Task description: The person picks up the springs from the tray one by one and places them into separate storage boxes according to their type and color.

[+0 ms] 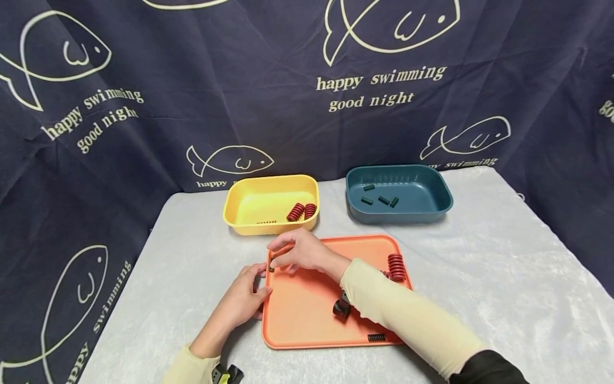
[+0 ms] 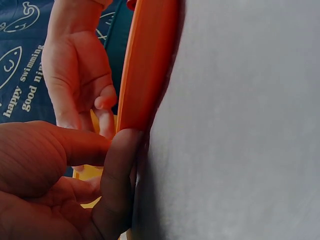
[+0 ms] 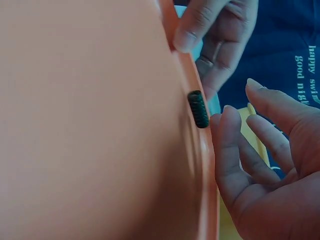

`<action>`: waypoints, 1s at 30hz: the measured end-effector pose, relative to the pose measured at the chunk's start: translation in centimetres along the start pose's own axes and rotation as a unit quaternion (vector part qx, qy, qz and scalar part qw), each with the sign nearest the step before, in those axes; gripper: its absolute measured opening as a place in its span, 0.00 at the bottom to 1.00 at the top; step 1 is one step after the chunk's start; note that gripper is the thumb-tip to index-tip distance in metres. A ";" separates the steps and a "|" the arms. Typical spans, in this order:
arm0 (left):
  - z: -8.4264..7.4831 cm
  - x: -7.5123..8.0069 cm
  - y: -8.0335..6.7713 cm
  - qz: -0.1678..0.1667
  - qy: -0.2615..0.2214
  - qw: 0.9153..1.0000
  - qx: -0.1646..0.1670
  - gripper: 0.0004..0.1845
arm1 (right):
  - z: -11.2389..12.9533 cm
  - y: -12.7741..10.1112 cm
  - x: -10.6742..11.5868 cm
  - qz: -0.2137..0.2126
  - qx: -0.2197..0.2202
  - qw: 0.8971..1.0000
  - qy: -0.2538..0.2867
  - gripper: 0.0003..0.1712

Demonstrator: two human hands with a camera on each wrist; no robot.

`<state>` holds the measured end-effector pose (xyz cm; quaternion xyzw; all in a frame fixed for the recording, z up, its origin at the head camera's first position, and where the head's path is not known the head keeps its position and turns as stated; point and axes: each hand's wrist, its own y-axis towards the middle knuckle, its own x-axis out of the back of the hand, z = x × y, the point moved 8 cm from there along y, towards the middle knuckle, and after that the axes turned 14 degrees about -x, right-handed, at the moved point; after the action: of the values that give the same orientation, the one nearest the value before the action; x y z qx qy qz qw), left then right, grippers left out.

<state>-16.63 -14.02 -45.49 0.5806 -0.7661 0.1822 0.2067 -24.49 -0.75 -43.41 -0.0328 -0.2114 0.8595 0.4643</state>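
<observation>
On the left side of an orange tray [image 1: 307, 314], my left hand [image 1: 241, 298] grips the rim. In the right wrist view its thumb [image 3: 187, 39] lies over that rim, with the other fingers outside. A small dark green spring [image 3: 198, 109] lies along the inner edge of the same side. My right hand [image 1: 303, 252] reaches across to it, fingertips right beside the spring and rim, thumb held apart. A red spring [image 1: 396, 266] sits at the tray's right side, near another mostly hidden by the right sleeve. A dark spring [image 1: 376, 337] lies near the front edge.
Behind the tray stands a yellow bin [image 1: 240, 216] with red springs [image 1: 296, 212] in it. To its right, a blue bin [image 1: 398, 217] holds several small dark green springs [image 1: 384, 200]. A light cloth [image 1: 484, 256] covers the table; dark printed fabric [image 1: 283, 106] hangs behind.
</observation>
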 end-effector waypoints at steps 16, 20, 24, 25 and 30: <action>0.2 -0.1 0.2 0.000 -0.010 1.000 0.009 0.27 | 0.4 0.2 -1.4 -0.121 0.029 0.977 -0.173 0.20; 0.0 0.1 0.1 -0.002 -0.010 1.000 0.002 0.27 | 1.1 0.0 -1.6 -0.146 0.061 0.962 -0.224 0.17; -0.1 0.1 0.0 -0.003 -0.005 1.000 0.002 0.27 | 1.0 0.0 -1.4 -0.127 0.049 0.972 -0.190 0.15; -0.1 0.1 0.0 -0.002 -0.004 1.000 0.003 0.27 | 0.8 0.0 -1.3 -0.119 0.041 0.977 -0.172 0.15; -0.1 0.1 -0.1 -0.003 -0.005 1.000 0.005 0.27 | 0.8 -0.3 -0.2 -0.089 0.019 0.992 -0.090 0.15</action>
<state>-16.58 -14.09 -45.39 0.5845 -0.7649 0.1819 0.2003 -24.31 -1.06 -42.62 0.0723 -0.2380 0.8182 0.5183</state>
